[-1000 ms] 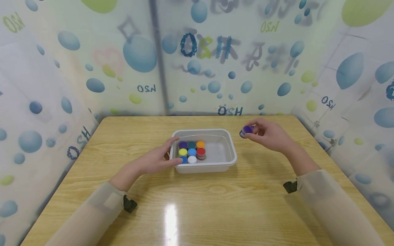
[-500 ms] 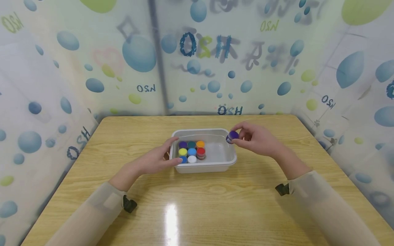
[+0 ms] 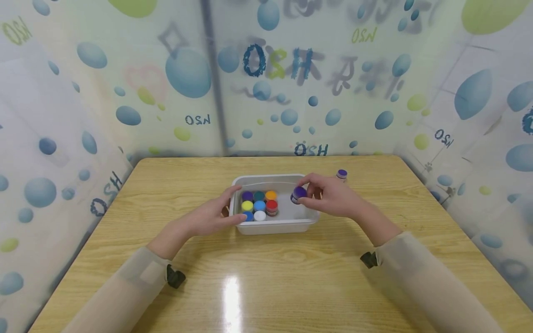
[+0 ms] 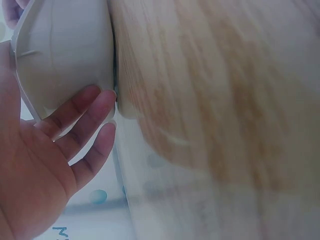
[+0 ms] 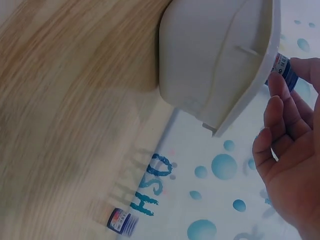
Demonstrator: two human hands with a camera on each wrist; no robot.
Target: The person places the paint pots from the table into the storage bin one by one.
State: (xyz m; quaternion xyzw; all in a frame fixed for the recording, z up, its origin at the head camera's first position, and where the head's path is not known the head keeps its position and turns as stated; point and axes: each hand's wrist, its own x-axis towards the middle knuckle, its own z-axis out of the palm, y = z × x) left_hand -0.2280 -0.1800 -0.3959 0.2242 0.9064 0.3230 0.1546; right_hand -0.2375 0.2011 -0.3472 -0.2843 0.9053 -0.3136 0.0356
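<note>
A white plastic bin stands mid-table, with small paint jars grouped in its left part. Lids there include yellow, red and white. My left hand holds the bin's left end, thumb over the front rim; in the left wrist view its fingers lie against the outer wall. Over the bin's right part, my right hand pinches a purple-lidded paint jar between thumb and fingers. The same jar shows just past the rim in the right wrist view.
Another purple-lidded jar stands on the wooden table behind my right hand; the right wrist view shows that jar too. A patterned curtain encloses the table at the back and sides.
My right hand has carried its jar leftward and toward me, from beside the bin to over its right part. The other purple-lidded jar has come into clear view. My left hand has stayed put.
</note>
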